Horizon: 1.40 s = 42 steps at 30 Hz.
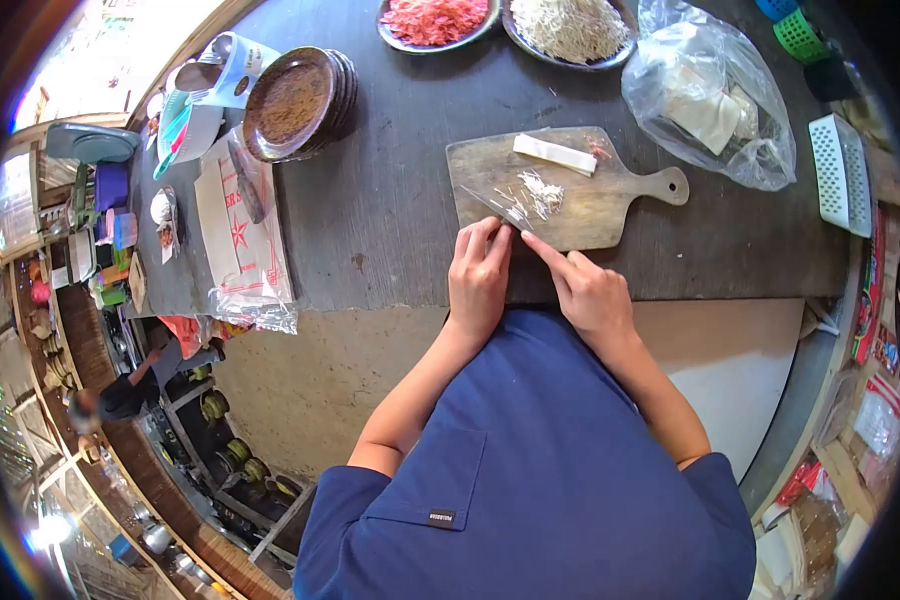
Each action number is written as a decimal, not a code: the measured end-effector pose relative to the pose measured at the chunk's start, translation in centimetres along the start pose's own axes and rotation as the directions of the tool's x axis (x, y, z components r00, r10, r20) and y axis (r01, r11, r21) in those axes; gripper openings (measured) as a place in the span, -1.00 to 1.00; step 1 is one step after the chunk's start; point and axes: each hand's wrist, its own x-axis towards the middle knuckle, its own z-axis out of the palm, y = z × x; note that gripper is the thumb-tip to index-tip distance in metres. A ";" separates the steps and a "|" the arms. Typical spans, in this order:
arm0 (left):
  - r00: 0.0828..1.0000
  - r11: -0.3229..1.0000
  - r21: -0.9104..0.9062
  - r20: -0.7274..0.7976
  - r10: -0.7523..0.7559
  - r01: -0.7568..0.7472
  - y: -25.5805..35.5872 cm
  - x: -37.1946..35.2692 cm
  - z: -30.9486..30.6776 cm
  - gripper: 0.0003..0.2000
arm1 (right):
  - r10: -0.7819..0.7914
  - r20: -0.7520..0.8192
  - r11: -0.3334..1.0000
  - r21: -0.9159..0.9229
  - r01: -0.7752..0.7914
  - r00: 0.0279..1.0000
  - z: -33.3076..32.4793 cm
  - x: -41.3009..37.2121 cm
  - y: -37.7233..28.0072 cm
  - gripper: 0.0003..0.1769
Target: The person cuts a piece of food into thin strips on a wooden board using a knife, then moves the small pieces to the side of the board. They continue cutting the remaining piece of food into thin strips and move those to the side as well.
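Note:
A wooden cutting board with a handle lies near the table's front edge. On it rest a small heap of thin white shreds and a pale white block. A thin knife blade slants over the board's front left part, with shreds beside it. My right hand is closed on the knife, its index finger stretched toward the blade; the handle is hidden. Close beside it, my left hand has its fingers curled together at the board's front edge, by the blade. What those fingers hold, if anything, is hidden.
Beyond the board stand a plate of pink shreds and a plate of white shreds. A clear plastic bag sits right, near a white grater-like holder. Stacked brown plates and a printed paper bag lie left.

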 end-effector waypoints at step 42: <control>0.982 1.000 0.023 -0.189 -0.012 0.017 -0.3 -1.4 1.8 -0.73 | 0.032 0.075 0.994 0.100 -0.039 0.997 -1.6 -1.2 0.0 -0.45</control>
